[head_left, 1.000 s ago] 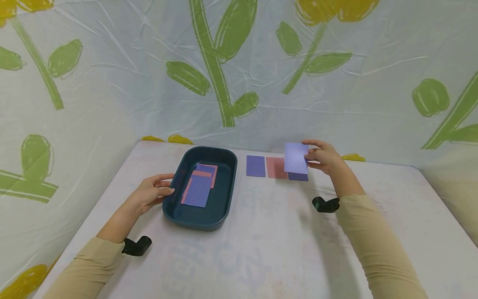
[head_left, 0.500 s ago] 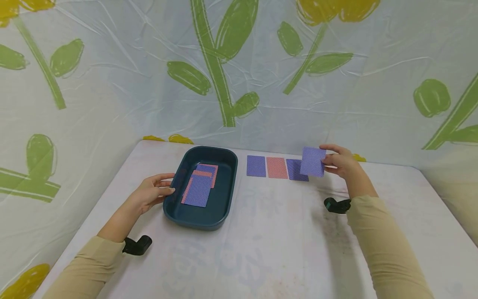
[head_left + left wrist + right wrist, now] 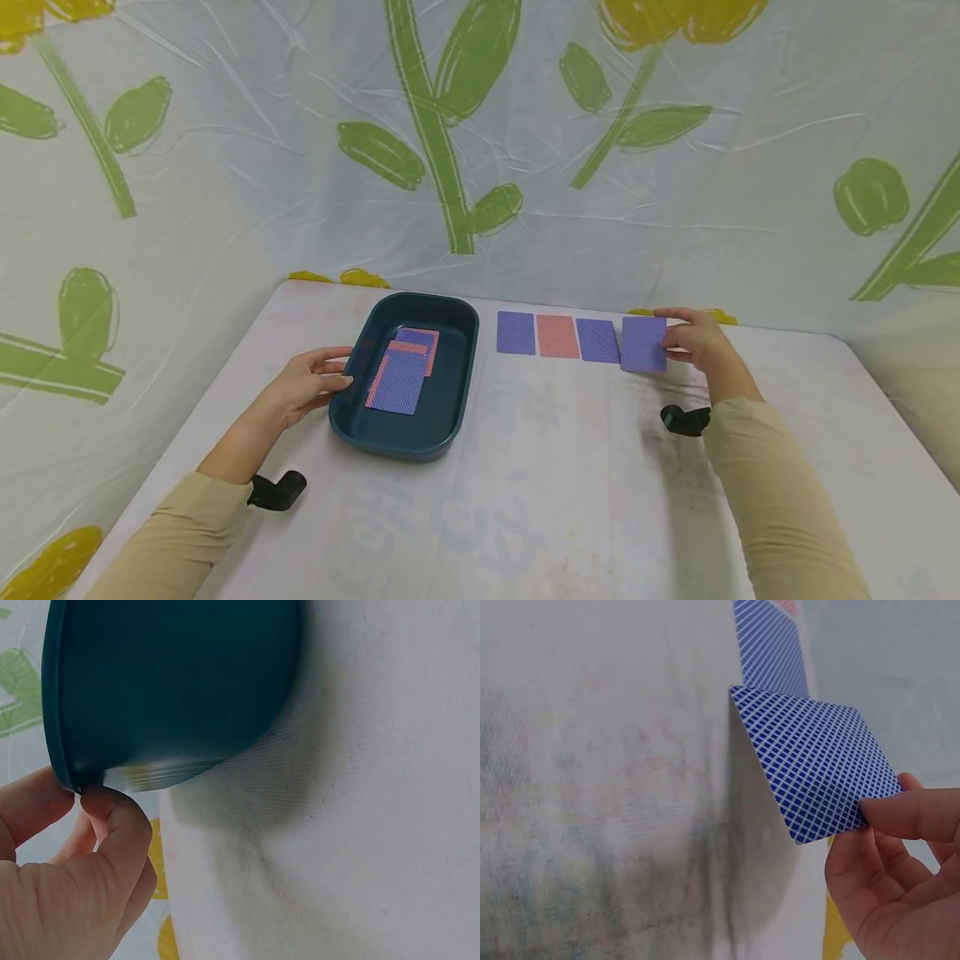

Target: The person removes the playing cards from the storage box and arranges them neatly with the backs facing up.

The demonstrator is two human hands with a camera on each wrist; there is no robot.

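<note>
R hand [image 3: 696, 342] pinches blue card [image 3: 643, 345] w/ 1 edge partly covered.

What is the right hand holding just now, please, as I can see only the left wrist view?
Observer: The right hand pinches a blue-backed card by its edge.
Operator: Thank you. I see the left hand at the rim of the teal tray; what is inside it?
Observer: Overlapping cards, some with blue backs and some with red.
Operator: And could you tell me what lies on the table to the right of it?
Observer: Beyond the held one, a row in the head view: a first blue card, a red card and a second blue card.
</note>
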